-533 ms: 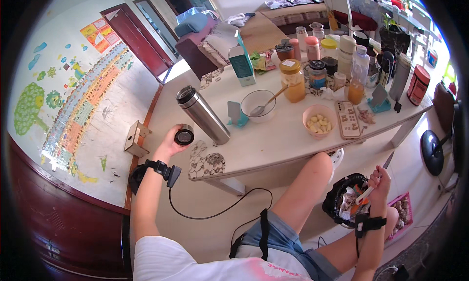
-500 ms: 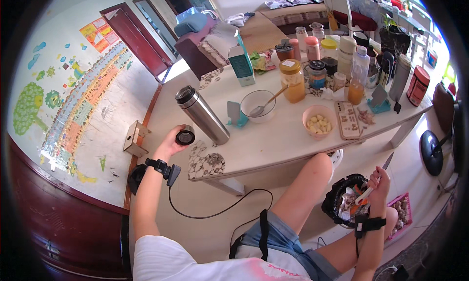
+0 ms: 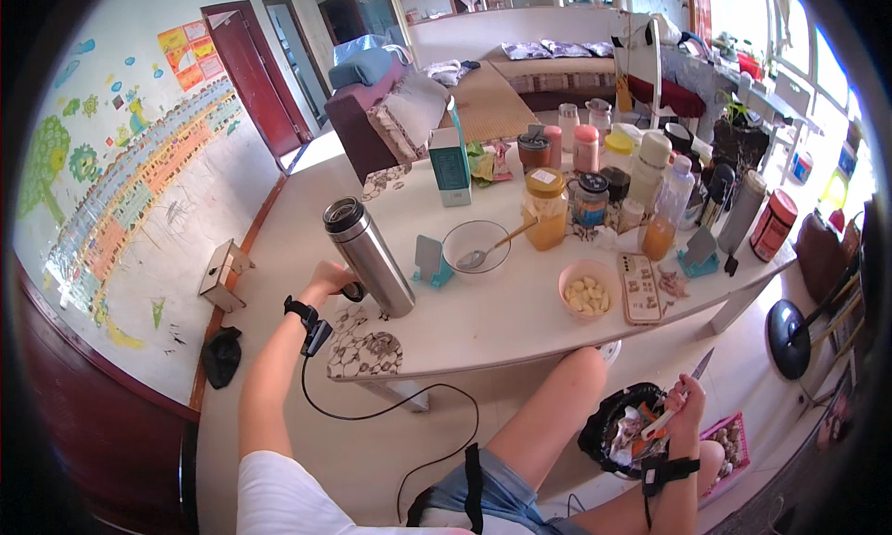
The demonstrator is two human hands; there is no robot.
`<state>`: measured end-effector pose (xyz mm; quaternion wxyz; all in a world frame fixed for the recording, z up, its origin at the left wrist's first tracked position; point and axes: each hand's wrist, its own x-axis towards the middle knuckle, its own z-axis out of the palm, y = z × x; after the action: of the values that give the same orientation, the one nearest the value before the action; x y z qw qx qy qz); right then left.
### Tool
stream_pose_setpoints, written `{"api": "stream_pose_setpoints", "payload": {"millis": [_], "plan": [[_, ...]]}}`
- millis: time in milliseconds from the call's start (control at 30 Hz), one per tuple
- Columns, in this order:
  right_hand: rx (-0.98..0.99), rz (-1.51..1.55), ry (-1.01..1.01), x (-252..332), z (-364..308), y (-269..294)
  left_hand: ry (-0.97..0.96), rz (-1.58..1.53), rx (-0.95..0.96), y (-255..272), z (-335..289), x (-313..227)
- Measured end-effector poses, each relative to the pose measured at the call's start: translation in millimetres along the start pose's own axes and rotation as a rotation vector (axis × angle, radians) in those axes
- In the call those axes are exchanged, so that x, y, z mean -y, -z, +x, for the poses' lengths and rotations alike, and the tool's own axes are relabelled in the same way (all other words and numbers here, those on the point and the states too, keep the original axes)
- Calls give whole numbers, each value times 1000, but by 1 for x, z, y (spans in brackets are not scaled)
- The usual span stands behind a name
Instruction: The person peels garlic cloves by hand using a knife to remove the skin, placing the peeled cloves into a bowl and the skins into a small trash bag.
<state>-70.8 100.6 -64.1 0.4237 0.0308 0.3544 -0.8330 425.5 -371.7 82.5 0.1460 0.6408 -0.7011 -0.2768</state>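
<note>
My left hand point(image 3: 330, 280) is closed on a black flask lid point(image 3: 353, 291), low beside a tall steel vacuum flask point(image 3: 376, 267) at the table's left end. The flask stands with its mouth uncovered. My right hand point(image 3: 686, 403) grips a knife point(image 3: 703, 364) by its pale handle, blade pointing up and away. Beneath and left of that hand is a bin lined with a black bag point(image 3: 602, 442), holding scraps. A pink bowl of peeled garlic cloves point(image 3: 587, 295) sits near the table's front edge.
On the table point(image 3: 465, 344) are a white bowl point(image 3: 477, 259) with a spoon, a teal carton point(image 3: 451, 172), a phone in a patterned case point(image 3: 640, 289) and several jars and bottles. A pink basket point(image 3: 734, 442) stands right of the bin. A black cable point(image 3: 390, 397) hangs from my left wrist.
My left hand has brought the lid lower and in against the flask's side, partly behind it. The view has tilted up. My right hand still holds the knife near the bin.
</note>
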Motion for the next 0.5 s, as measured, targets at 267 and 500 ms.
{"api": "stream_pose_setpoints", "payload": {"millis": [267, 500], "plan": [[-49, -52, -26, -3, 8, 1, -492, 253, -10, -23, 40, 16], [-92, 16, -86, -4, 12, 0, -712, 309, -169, -39, 55, 36]]}}
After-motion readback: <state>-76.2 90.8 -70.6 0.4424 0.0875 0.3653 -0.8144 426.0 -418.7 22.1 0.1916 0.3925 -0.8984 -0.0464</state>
